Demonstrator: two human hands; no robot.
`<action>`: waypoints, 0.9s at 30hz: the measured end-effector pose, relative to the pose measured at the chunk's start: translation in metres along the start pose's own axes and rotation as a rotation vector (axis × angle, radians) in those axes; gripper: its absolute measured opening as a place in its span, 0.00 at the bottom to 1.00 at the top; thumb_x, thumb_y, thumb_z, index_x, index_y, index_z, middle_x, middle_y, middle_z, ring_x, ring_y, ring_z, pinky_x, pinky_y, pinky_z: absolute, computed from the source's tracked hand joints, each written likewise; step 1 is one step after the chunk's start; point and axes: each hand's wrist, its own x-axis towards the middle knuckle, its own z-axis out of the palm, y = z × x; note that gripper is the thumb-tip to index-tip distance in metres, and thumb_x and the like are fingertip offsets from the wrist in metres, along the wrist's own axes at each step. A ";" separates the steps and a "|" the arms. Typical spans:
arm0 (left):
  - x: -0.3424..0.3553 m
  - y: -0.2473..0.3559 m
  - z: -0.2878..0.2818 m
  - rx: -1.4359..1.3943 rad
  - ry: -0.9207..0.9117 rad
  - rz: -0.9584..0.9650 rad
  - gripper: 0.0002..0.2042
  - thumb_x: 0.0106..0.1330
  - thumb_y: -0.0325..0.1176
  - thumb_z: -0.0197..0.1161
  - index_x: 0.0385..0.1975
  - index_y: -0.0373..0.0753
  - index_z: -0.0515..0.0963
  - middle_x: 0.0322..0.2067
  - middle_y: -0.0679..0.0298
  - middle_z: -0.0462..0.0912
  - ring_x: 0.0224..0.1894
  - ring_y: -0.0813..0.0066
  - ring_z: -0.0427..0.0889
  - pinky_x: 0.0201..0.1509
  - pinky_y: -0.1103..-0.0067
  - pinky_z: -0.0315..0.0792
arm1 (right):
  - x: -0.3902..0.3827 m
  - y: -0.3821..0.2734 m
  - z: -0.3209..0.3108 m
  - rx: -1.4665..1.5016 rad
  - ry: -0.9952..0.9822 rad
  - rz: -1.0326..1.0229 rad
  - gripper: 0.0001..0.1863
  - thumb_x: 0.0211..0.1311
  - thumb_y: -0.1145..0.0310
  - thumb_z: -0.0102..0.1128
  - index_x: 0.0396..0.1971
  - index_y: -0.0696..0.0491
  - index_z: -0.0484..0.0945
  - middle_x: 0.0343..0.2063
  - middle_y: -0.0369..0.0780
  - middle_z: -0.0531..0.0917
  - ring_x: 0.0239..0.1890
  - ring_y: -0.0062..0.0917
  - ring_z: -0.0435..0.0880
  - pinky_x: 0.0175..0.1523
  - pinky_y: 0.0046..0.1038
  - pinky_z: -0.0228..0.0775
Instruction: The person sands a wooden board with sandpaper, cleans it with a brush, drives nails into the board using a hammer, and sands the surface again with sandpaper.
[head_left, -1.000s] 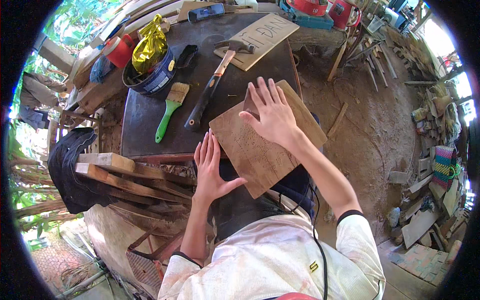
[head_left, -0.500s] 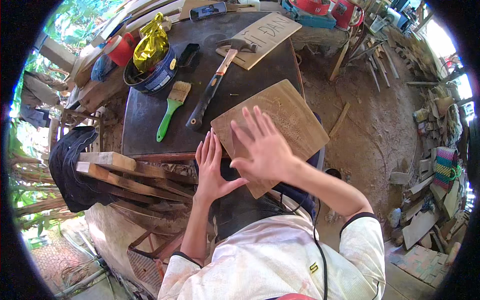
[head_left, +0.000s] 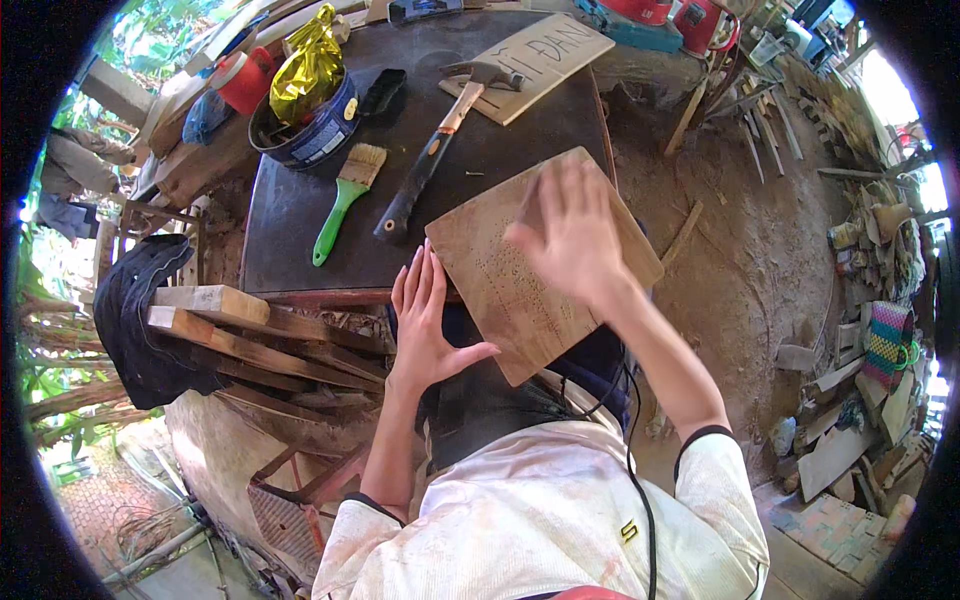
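Observation:
A flat square wooden board (head_left: 500,300) lies tilted across the near right corner of the dark table, partly overhanging its edge. Small marks or holes dot its surface. My right hand (head_left: 578,225), slightly blurred, is spread over the board's upper right part with its palm down. Along the board's left edge rests my left hand (head_left: 428,320), fingers stretched and thumb reaching toward the near corner. Beyond the board are a claw hammer (head_left: 432,160) with a black grip and a small nail (head_left: 474,173). A green-handled paintbrush (head_left: 348,203) is left of the hammer.
On the dark table (head_left: 285,235) stand a blue tub (head_left: 325,140) with gold foil (head_left: 305,75) and a lettered board (head_left: 545,65). Stacked timber (head_left: 240,335) sits at the left, a dark cloth (head_left: 150,320) beside it. Wood scraps (head_left: 845,455) cover the right side.
My right hand has slid up and to the right across the board, away from my left hand. The left hand stays by the board's edge. The view has shifted slightly.

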 end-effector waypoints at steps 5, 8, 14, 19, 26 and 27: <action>0.000 -0.005 0.000 0.012 -0.013 -0.008 0.73 0.46 0.76 0.76 0.80 0.22 0.51 0.81 0.39 0.54 0.85 0.46 0.50 0.86 0.55 0.41 | -0.037 -0.013 -0.014 0.153 -0.177 -0.377 0.49 0.77 0.29 0.41 0.83 0.51 0.55 0.82 0.61 0.50 0.85 0.54 0.45 0.87 0.51 0.35; 0.000 -0.002 -0.002 0.023 -0.014 -0.003 0.73 0.46 0.77 0.75 0.80 0.22 0.51 0.81 0.39 0.53 0.85 0.45 0.49 0.86 0.55 0.42 | -0.021 0.015 -0.007 0.125 -0.059 -0.114 0.51 0.74 0.28 0.46 0.83 0.53 0.56 0.81 0.63 0.50 0.85 0.57 0.46 0.87 0.51 0.34; 0.001 -0.006 -0.002 0.032 -0.037 0.001 0.79 0.39 0.83 0.72 0.81 0.23 0.47 0.82 0.39 0.51 0.86 0.46 0.48 0.86 0.55 0.41 | -0.067 -0.009 -0.023 0.038 -0.271 -0.494 0.57 0.70 0.23 0.46 0.82 0.56 0.57 0.81 0.62 0.52 0.84 0.56 0.48 0.86 0.52 0.37; 0.000 -0.004 0.000 0.044 -0.033 0.000 0.83 0.32 0.85 0.72 0.81 0.22 0.47 0.82 0.38 0.51 0.85 0.44 0.47 0.86 0.54 0.40 | -0.070 -0.004 -0.019 0.094 -0.075 -0.233 0.53 0.72 0.26 0.47 0.82 0.53 0.58 0.81 0.60 0.52 0.84 0.54 0.49 0.85 0.55 0.39; -0.002 -0.002 -0.001 -0.001 -0.022 -0.001 0.85 0.27 0.81 0.77 0.81 0.22 0.48 0.82 0.38 0.50 0.85 0.43 0.48 0.86 0.54 0.40 | -0.082 0.024 -0.029 -0.114 -0.181 -0.194 0.53 0.70 0.25 0.47 0.82 0.51 0.58 0.83 0.59 0.49 0.85 0.56 0.43 0.85 0.58 0.33; -0.001 -0.003 -0.001 0.010 -0.016 0.000 0.85 0.26 0.80 0.78 0.81 0.22 0.48 0.82 0.38 0.50 0.85 0.43 0.48 0.86 0.54 0.41 | -0.093 0.016 -0.029 -0.085 -0.171 -0.178 0.54 0.70 0.26 0.47 0.83 0.51 0.57 0.83 0.58 0.48 0.85 0.55 0.42 0.85 0.59 0.33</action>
